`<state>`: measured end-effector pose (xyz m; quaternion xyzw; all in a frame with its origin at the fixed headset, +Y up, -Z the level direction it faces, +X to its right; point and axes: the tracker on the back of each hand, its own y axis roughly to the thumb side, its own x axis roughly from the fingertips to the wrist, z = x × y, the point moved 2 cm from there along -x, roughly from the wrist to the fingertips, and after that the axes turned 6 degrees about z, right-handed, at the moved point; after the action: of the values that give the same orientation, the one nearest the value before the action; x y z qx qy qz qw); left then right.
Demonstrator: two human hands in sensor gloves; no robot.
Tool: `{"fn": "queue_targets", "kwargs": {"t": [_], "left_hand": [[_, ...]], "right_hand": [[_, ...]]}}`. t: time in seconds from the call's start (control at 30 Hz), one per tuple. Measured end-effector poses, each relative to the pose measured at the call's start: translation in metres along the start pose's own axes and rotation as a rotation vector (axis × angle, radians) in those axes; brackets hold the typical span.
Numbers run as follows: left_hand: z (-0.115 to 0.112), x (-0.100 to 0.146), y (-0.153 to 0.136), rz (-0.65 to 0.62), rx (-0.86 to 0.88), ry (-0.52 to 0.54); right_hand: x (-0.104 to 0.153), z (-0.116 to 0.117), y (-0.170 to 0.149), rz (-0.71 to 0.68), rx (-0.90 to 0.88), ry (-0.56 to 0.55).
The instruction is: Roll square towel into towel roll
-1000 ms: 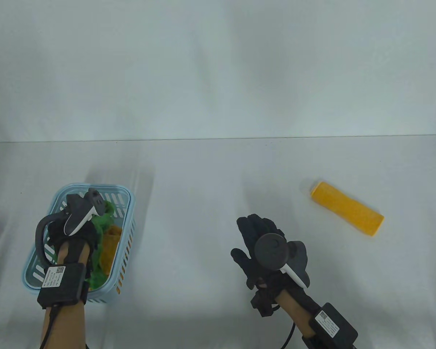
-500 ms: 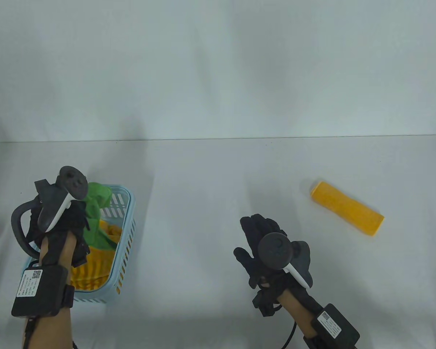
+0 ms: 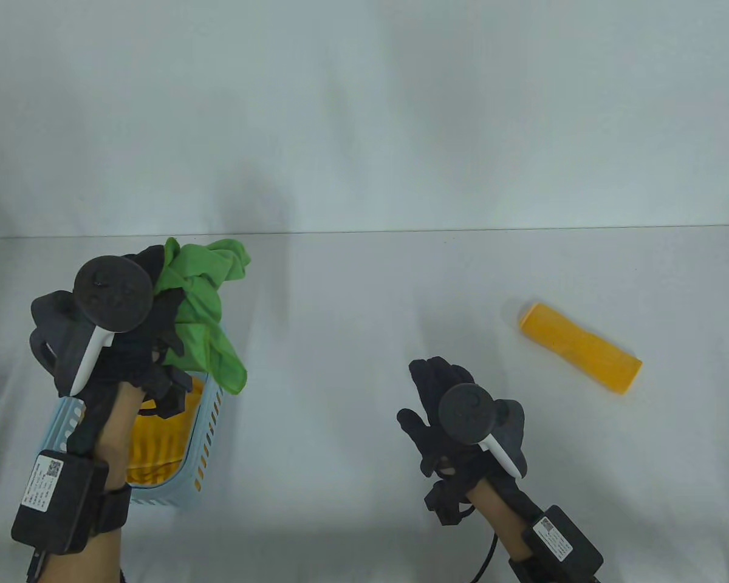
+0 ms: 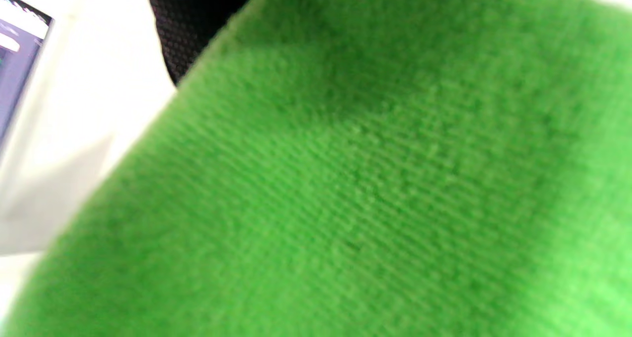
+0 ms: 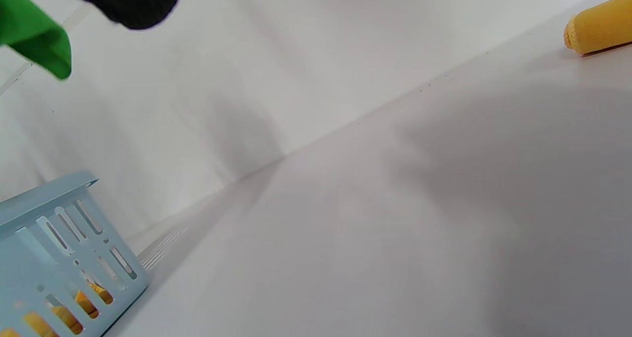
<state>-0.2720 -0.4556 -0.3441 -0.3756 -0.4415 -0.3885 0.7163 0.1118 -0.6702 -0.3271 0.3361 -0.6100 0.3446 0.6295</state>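
Observation:
My left hand [image 3: 158, 316] grips a crumpled green towel [image 3: 203, 303] and holds it in the air above the light blue basket [image 3: 209, 419] at the table's left. The green cloth fills the left wrist view [image 4: 370, 189], and a corner of it shows in the right wrist view [image 5: 39, 45]. My right hand [image 3: 434, 395] hovers open and empty over the middle of the table, fingers spread. A rolled yellow towel [image 3: 580, 347] lies on the table to the right, also seen in the right wrist view [image 5: 600, 23].
The basket holds a yellow towel [image 3: 152, 443]; it shows through the slots in the right wrist view [image 5: 89, 302]. A white wall stands behind the table's far edge [image 3: 401, 231]. Bare white tabletop [image 3: 340, 364] lies between the basket and my right hand.
My left hand has lifted the green towel up out of the basket, uncovering the yellow towel inside. My right hand has shifted slightly to the right.

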Motion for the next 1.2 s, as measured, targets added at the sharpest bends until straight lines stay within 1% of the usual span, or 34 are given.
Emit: {"fn": "queue_targets", "kwargs": {"t": [0.1, 0.17, 0.27, 0.33, 0.5, 0.63, 0.73, 0.97, 1.2], "left_hand": [[-0.008, 0.009, 0.015, -0.062, 0.090, -0.046], [-0.021, 0.018, 0.022, -0.102, 0.139, -0.079], [-0.049, 0.030, 0.029, -0.143, 0.182, -0.128], [-0.072, 0.039, 0.031, -0.162, 0.200, -0.158], [-0.122, 0.057, 0.029, -0.180, 0.214, -0.229], [-0.148, 0.065, 0.022, -0.182, 0.207, -0.258], [-0.158, 0.069, 0.015, -0.178, 0.200, -0.263], [-0.176, 0.081, 0.010, -0.216, 0.115, -0.275], [-0.194, 0.092, 0.018, -0.244, 0.046, -0.299]], "right_hand": [[0.000, 0.000, 0.000, 0.003, -0.003, 0.001], [0.000, -0.001, -0.001, 0.005, -0.006, -0.001], [-0.001, -0.003, -0.003, 0.014, -0.019, -0.006], [-0.002, -0.004, -0.005, 0.025, -0.027, -0.009], [-0.006, -0.006, -0.014, 0.061, -0.057, -0.005], [-0.009, -0.008, -0.020, 0.084, -0.084, -0.005], [-0.011, -0.008, -0.023, 0.095, -0.094, -0.004], [-0.012, -0.008, -0.024, 0.092, -0.114, -0.015], [-0.009, -0.010, -0.014, 0.017, -0.158, -0.030]]}}
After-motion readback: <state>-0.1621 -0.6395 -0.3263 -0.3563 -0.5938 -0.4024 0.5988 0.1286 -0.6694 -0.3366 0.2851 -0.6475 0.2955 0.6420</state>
